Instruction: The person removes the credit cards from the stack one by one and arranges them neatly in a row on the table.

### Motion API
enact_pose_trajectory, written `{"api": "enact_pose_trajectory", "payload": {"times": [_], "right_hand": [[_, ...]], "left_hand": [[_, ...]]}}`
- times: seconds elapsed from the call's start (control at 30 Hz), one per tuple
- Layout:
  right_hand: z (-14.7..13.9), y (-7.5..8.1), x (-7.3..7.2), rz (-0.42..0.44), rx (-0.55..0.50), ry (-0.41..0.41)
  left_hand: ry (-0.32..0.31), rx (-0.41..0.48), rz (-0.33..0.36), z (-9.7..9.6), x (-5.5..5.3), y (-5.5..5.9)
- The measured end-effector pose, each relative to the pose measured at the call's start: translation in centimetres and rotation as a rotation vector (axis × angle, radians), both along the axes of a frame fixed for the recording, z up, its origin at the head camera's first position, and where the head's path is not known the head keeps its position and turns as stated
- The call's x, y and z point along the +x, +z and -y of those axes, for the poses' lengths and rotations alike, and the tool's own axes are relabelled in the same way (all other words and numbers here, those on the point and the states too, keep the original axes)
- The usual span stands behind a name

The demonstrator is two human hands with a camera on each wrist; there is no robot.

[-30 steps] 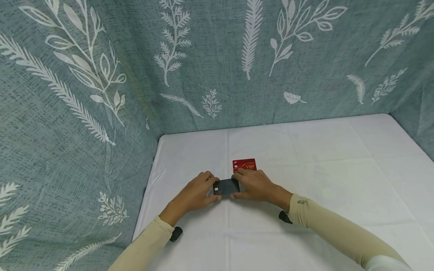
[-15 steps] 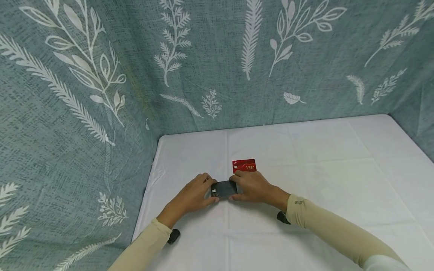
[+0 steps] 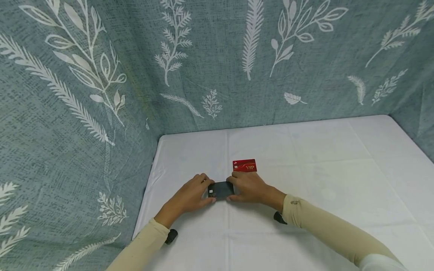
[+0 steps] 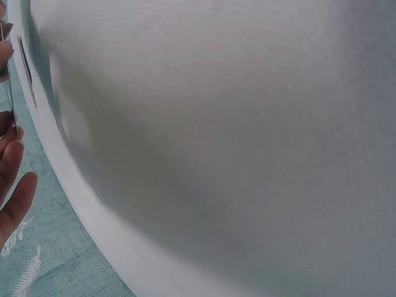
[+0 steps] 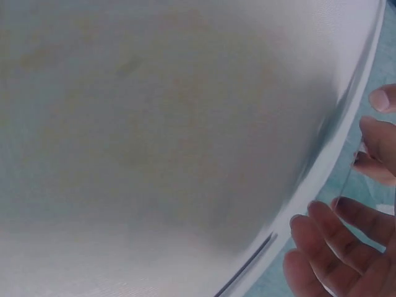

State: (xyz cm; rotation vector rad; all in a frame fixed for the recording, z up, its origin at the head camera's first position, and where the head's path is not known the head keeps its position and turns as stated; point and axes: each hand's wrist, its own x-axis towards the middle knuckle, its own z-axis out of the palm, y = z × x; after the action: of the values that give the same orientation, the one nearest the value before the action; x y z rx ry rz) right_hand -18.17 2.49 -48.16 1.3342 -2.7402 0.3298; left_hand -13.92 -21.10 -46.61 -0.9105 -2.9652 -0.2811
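Observation:
A black card marked VIP [image 3: 221,191] is held by its two short ends between my hands. My left hand [image 3: 192,194] pinches its left end between thumb and fingers. At the right end my right hand [image 3: 251,188] grips it likewise. Both wrist views show the card as a thin edge [image 4: 10,99] between the fingertips, apart from the white tablecloth. Just beyond my right hand lies a red VIP card [image 3: 245,165], flat on the table, its near edge close to or behind the knuckles.
A white cloth covers the table [image 3: 325,169]. Blue-green curtains with white leaf prints [image 3: 217,67] hang behind it and along the left and right sides. Dark wrist-worn pieces [image 3: 171,236] stick out below both wrists.
Both hands have shifted slightly left and towards me, carrying the black card with them. The red card has stayed in place.

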Motion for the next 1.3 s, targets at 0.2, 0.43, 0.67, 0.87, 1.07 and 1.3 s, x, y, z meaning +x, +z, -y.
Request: {"api": "enact_pose_trajectory", "payload": {"times": [0.2, 0.43, 0.67, 0.87, 1.07, 1.3], "right_hand": [[0.3, -0.1, 0.0, 0.003, 0.034, -0.004], [0.5, -0.1, 0.2, 0.014, 0.051, -0.015], [0.7, -0.2, 0.5, 0.028, 0.084, -0.027], [0.8, -0.1, 0.7, 0.01, 0.081, -0.017], [0.9, -0.4, 0.7, 0.002, 0.069, -0.007], [1.1, -0.5, 0.7, -0.013, 0.075, -0.004]], "left_hand": [[0.002, -0.023, 0.004, 0.1, 0.0, -0.1], [-0.014, -0.021, -0.011, 0.2, 0.0, -0.2], [-0.027, -0.024, -0.012, 0.3, 0.0, -0.5], [-0.018, -0.045, -0.009, 0.3, 0.1, -0.5], [-0.016, -0.046, 0.004, 0.5, 0.3, -0.6], [-0.014, -0.048, 0.007, 0.5, 0.2, -0.6]]}}
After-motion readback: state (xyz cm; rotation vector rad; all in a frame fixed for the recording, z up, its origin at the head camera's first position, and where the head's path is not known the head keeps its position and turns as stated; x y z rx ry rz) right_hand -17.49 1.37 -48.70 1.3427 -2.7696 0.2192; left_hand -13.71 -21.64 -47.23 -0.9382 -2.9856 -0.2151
